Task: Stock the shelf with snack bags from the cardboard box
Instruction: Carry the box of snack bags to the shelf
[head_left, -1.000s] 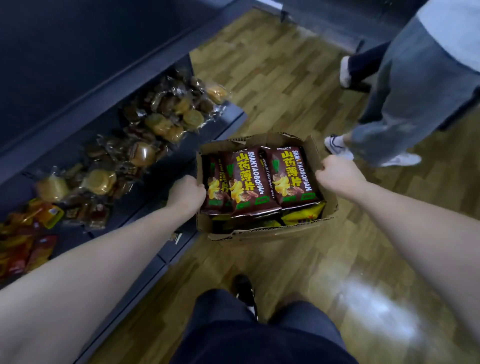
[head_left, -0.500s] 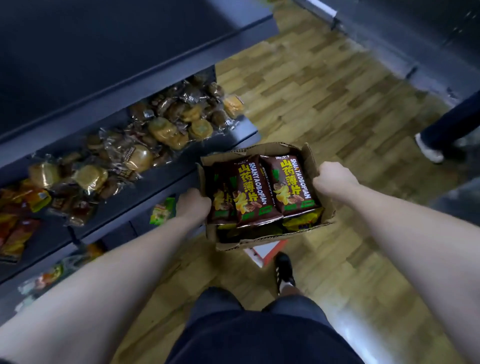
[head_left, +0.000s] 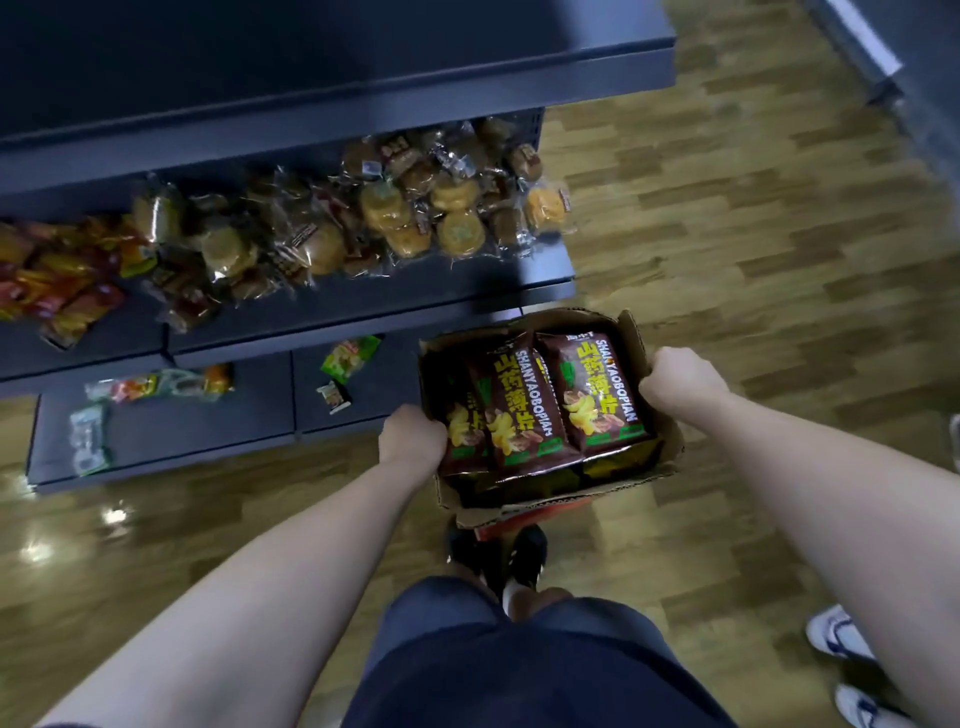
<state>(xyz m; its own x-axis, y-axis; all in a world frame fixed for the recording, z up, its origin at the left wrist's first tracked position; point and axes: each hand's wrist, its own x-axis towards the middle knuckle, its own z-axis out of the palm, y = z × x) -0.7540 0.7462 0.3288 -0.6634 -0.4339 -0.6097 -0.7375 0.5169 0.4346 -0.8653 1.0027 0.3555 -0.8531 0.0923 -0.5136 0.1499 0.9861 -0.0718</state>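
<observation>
cardboard box (head_left: 670, 457) carried lower beside shelf's end, bottom shelf (head_left: 208, 431) now visible

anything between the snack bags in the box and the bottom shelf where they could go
Nothing visible blocks it. The box, gripped by the left hand and right hand, is beside the bottom shelf; only a few scattered packets lie on it.

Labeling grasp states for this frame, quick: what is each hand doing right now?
Left hand: fingers curled over the left wall of the cardboard box, gripping it.
Right hand: gripping the box's right wall.
</observation>
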